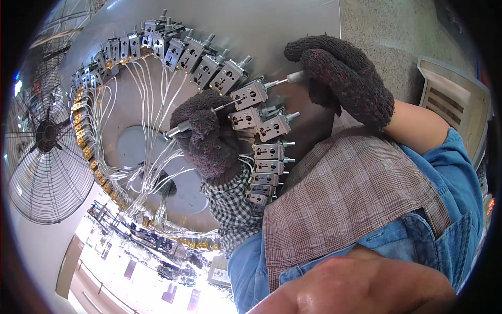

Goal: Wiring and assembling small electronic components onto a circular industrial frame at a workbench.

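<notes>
My left hand (206, 133), in a dark knit glove with a checked sleeve behind it, is closed round a thin screwdriver (179, 129). Its slim shaft reaches toward the face of a small metal switch box (250, 95) with a protruding spindle. On that box's other side, my right hand (340, 73), gloved alike, is closed on a grey cylindrical tool (296, 77). A thin metal rod from this tool meets the box's spindle. Part of the tool is hidden in the glove. Just below sit two similar boxes (274, 127), spindles pointing right.
Several more boxes (192, 55) ring a round metal turntable (125, 104), joined by white wires (149, 172) to its middle. Brass-coloured fittings (80, 131) line the left rim. A caged fan (47, 136) stands at left, a grey slotted unit (449, 104) at right.
</notes>
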Demonstrator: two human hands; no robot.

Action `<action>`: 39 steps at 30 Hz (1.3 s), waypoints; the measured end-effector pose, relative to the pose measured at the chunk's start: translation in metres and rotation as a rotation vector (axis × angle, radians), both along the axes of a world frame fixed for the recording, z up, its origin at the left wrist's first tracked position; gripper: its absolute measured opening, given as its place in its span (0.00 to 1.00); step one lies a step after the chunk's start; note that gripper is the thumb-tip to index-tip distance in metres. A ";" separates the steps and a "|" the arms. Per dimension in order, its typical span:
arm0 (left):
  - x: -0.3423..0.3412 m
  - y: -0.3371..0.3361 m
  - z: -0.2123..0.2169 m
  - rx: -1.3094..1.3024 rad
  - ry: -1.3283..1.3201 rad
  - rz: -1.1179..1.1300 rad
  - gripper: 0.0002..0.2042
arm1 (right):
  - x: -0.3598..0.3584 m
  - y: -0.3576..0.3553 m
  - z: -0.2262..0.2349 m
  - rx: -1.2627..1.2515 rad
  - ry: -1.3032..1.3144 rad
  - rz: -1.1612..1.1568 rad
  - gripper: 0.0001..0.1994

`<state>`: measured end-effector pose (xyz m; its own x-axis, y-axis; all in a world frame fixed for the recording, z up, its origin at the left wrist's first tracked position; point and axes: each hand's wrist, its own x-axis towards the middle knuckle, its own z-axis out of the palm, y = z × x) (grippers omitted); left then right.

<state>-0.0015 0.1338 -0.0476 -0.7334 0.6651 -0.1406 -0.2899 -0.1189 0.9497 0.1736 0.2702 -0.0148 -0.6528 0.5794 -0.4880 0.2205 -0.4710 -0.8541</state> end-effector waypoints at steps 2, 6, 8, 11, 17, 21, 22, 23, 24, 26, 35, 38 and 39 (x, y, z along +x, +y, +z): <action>-0.002 -0.002 0.002 -0.041 -0.071 0.002 0.20 | -0.002 0.000 0.002 0.014 -0.011 -0.004 0.16; -0.004 -0.001 0.000 0.088 -0.201 0.030 0.15 | 0.000 -0.002 -0.001 0.068 -0.027 -0.020 0.17; -0.006 -0.002 -0.002 0.103 -0.227 0.015 0.15 | 0.000 -0.002 -0.003 0.098 -0.019 -0.025 0.17; -0.004 0.000 -0.002 0.120 -0.225 0.035 0.14 | 0.000 -0.002 -0.002 0.031 -0.045 0.008 0.17; -0.003 -0.001 0.006 0.031 -0.056 -0.003 0.19 | 0.006 -0.004 -0.009 0.125 0.071 0.002 0.18; -0.010 -0.008 0.021 -0.077 0.106 -0.016 0.20 | 0.016 -0.002 -0.007 0.064 0.029 -0.083 0.16; -0.014 -0.010 0.024 -0.125 0.203 -0.041 0.20 | 0.017 -0.002 -0.005 0.026 0.032 -0.094 0.17; -0.017 -0.014 0.028 -0.176 0.300 -0.066 0.20 | 0.016 -0.003 -0.003 0.025 0.033 -0.092 0.17; -0.024 -0.019 0.029 -0.140 0.286 -0.119 0.21 | 0.013 -0.005 -0.001 -0.033 0.083 -0.114 0.18; -0.021 -0.026 0.025 -0.106 0.217 -0.050 0.21 | 0.003 -0.007 0.001 -0.092 0.137 -0.133 0.19; 0.002 -0.036 0.000 -0.059 -0.200 0.064 0.17 | -0.032 -0.003 -0.011 -0.307 0.428 -0.084 0.23; 0.000 -0.028 0.007 -0.049 -0.307 -0.033 0.15 | -0.041 0.002 -0.013 -0.225 0.425 -0.084 0.23; -0.001 -0.026 0.006 -0.049 -0.307 -0.029 0.15 | -0.044 0.004 -0.015 -0.213 0.433 -0.102 0.22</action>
